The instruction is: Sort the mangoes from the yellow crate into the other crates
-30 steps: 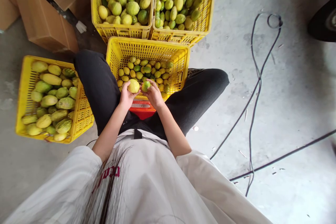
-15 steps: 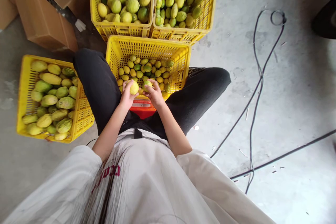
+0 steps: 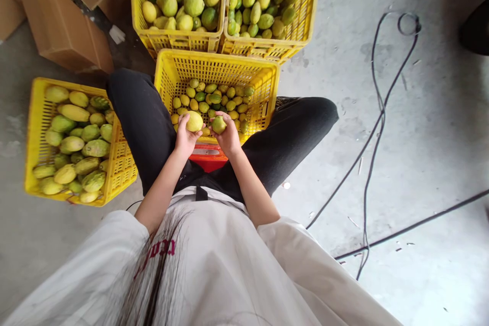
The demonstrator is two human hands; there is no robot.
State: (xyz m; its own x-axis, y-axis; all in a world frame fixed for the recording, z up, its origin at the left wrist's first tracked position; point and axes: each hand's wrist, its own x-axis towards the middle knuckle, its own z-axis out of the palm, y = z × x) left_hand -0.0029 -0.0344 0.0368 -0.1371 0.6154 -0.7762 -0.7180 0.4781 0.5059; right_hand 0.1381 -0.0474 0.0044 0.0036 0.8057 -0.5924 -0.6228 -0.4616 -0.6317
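Note:
My left hand (image 3: 185, 137) is closed around a yellow lemon (image 3: 194, 121). A smaller, greener lemon (image 3: 219, 125) sits in the fingers of my right hand (image 3: 229, 136). Both hands are side by side over the near edge of a yellow plastic crate (image 3: 217, 63) between my knees. Inside that crate lies a layer of small yellow and green lemons (image 3: 211, 98). Below my hands a red plastic piece (image 3: 208, 153) shows at the crate's near side.
Two yellow crates (image 3: 179, 41) (image 3: 263, 47) full of larger fruit stand beyond the middle one. Another crate (image 3: 120, 168) of long, greenish-yellow fruit is beside my left knee. Cardboard boxes (image 3: 63, 25) lie at the upper left. A black cable (image 3: 376, 137) loops over the concrete floor (image 3: 431, 163) at right.
My right hand has turned, so its greener lemon shows more fully. The lemon in my left hand also shows more, higher between the fingers. The crates stay in place.

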